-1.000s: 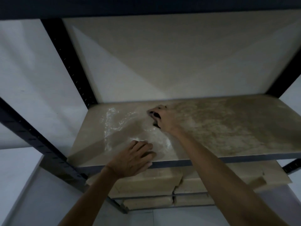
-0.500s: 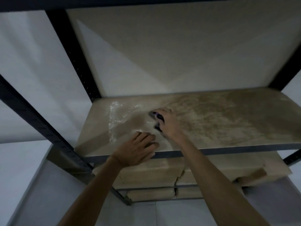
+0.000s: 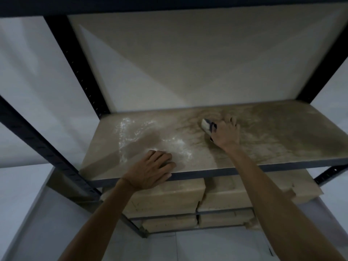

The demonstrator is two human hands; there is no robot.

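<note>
While the left hand (image 3: 150, 171) lies flat, fingers straight, on the front edge of the shelf (image 3: 282, 144), the right hand (image 3: 225, 135) grips a sponge (image 3: 206, 125) near the back edge. Shiny streaks (image 3: 128, 129) mark its left end, and pale walls (image 3: 28, 91) stand behind.

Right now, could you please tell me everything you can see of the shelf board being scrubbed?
The shelf board is a flat, pale beige panel, seemingly pressed wood, lying level in a dark metal frame. Its left part glistens with wet, foamy streaks; its right part carries brownish smeared grime. The left hand rests flat on its front edge, and the right hand presses a small pale scrubbing pad onto it near the back.
</note>
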